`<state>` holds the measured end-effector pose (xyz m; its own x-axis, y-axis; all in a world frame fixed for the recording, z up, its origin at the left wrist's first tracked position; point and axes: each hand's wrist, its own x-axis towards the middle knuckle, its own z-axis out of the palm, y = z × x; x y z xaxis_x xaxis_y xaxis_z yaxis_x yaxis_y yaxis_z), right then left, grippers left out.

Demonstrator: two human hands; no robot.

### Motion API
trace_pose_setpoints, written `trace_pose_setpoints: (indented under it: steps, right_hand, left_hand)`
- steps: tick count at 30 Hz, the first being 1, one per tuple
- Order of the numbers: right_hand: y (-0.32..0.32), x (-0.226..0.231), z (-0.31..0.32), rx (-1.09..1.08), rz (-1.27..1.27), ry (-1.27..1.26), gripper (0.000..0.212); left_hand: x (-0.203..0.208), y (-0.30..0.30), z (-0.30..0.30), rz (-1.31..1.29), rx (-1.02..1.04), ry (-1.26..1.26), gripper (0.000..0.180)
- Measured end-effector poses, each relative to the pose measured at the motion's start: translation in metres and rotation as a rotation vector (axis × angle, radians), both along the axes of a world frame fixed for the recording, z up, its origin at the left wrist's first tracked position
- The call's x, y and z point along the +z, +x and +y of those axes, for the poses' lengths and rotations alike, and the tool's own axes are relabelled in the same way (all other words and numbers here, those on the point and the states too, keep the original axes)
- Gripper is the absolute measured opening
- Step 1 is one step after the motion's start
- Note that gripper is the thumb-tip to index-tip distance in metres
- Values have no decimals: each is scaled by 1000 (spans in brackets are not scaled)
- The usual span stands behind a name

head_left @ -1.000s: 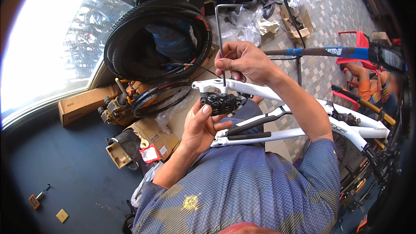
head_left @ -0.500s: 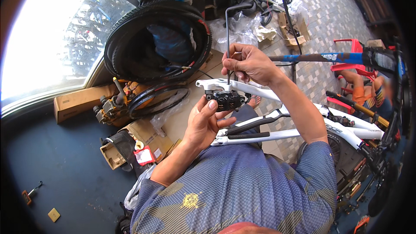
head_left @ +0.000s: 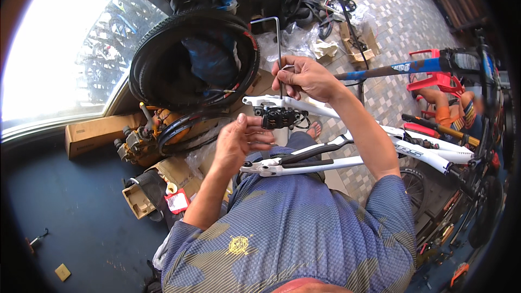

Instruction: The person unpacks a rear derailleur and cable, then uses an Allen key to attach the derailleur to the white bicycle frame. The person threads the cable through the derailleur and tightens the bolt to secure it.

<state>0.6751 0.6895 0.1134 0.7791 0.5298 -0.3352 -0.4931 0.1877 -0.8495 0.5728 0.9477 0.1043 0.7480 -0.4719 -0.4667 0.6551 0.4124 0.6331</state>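
Note:
My right hand (head_left: 310, 78) pinches the long arm of an L-shaped hex key (head_left: 279, 43). The key stands upright, its bent end pointing left and its lower end at the rear stay of a white bicycle frame (head_left: 320, 109). Against the underside of that stay sits a black disc brake caliper (head_left: 281, 118). Beside the caliper, on its left, my left hand (head_left: 233, 142) is open with fingers stretched toward it. Its fingertips come close to the caliper's edge; whether they touch it I cannot tell. The tip of the key is hidden.
Stacked tyres (head_left: 142, 68) stand by the window, with a cardboard box (head_left: 97, 133) below. A blue bar (head_left: 415, 67) crosses at right, near red plastic chairs (head_left: 434, 82). Another person's leg (head_left: 434, 97) shows there. A cardboard tray (head_left: 135, 201) lies at left.
My left hand has let go of the caliper and drawn back to the left, its fingers straightening. The hex key's bent end has swung from pointing right to pointing left.

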Motion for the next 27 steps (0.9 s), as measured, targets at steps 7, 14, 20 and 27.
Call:
trace_pose_setpoints:
  steps: [7, 14, 20, 27]
  right_hand:
    - [-7, 1, 3, -108, -9, -105, 17]
    - [-10, 16, 15, -102, -75, -229, 17]
    - [-13, 27, 19, -84, -267, -398, 18]
    - [-15, 24, 27, -87, -398, -499, 14]
  left_hand:
    - [29, 76, 26, -623, 276, 548, 28]
    - [62, 131, -28, -905, 138, 652, 36]
    - [56, 160, -51, -958, -1, 661, 42]
    - [64, 183, -57, -1139, 22, 698, 39]
